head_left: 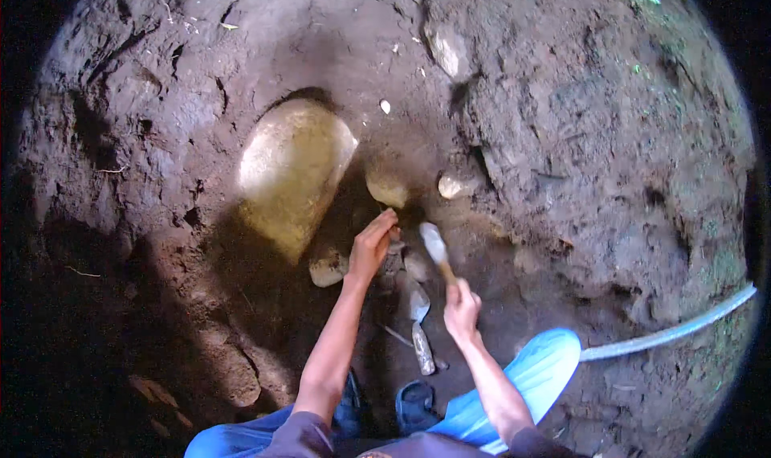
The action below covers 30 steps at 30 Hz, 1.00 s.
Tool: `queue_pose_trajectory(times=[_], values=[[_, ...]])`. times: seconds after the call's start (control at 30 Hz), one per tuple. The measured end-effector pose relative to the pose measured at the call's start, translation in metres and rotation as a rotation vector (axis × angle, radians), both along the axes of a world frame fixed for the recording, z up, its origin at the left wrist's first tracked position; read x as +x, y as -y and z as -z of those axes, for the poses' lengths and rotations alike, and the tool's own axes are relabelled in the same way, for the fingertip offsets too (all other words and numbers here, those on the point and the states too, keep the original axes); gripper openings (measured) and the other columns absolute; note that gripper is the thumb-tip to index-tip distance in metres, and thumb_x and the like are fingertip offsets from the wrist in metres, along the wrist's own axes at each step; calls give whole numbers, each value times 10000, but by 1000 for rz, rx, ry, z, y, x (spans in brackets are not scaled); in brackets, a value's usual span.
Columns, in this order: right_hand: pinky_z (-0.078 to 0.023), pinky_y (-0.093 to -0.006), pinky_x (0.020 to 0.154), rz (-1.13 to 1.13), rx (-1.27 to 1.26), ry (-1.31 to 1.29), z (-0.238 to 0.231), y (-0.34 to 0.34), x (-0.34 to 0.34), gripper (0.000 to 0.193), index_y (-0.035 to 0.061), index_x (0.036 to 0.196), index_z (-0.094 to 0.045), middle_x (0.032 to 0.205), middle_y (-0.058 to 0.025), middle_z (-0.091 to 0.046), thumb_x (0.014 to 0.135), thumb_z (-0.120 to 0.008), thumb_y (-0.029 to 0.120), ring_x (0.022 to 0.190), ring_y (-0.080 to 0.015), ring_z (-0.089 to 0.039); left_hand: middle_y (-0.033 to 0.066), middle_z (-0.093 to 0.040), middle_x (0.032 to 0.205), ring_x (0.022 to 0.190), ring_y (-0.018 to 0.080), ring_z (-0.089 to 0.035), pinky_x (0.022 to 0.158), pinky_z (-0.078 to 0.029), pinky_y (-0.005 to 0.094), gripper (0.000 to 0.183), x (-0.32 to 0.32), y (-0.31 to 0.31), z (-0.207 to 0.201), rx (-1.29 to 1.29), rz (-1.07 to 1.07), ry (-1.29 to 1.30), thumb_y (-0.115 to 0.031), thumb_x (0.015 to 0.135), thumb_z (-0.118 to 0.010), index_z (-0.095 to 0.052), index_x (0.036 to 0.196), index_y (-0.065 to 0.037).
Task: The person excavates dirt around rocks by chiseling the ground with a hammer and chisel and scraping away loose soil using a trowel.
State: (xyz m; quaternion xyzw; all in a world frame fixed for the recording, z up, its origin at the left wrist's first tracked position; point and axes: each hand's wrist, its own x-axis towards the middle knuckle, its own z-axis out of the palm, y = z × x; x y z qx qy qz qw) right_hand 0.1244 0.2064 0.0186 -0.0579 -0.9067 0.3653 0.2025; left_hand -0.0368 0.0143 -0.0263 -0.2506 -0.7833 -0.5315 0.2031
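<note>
My right hand grips a brush by its wooden handle; its pale bristle end points up and away from me. To its left, my left hand has its fingers drawn together close to a rounded stone. Whatever those fingers hold, if anything, is too small or hidden to make out. Between my forearms a trowel lies on the dark soil, its handle toward me. Small stones sit in the soil beyond its blade. Another rounded stone rests just left of my left wrist.
A large smooth pale stone is set in the earth at the left. A smaller pale stone lies beyond the brush. Rough earth rises at the right. A pale hose or pipe runs past my knee. My shoes are close by.
</note>
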Motion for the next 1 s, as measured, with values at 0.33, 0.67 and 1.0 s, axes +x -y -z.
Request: queue_pose_trajectory(times=[0.33,0.67,1.0], values=[[-454,-463,557,-130,14,-196,5,5,11,68,80,924,-584,673,-138,-595,884,-599,132,603,-377,-618,187,-621,1347,1303,339,-564,1073,-483,430,427,7,-9,-9,29,16,12,122,838,-587,-631,1245,-1],[-411,-442,494,-140,-100,-138,8,-1,13,426,66,903,-606,585,-126,-496,1034,-506,459,506,-363,-574,204,-657,1254,1151,325,-657,952,-547,400,259,22,-26,-19,223,-276,158,83,912,-600,-598,1165,28],[-428,-427,505,-159,-123,-134,-4,8,8,378,51,905,-616,625,-124,-542,1020,-570,408,517,-346,-585,143,-694,1217,1131,206,-646,1002,-488,344,151,8,2,-57,525,-358,255,-55,1014,-577,-587,1155,0]])
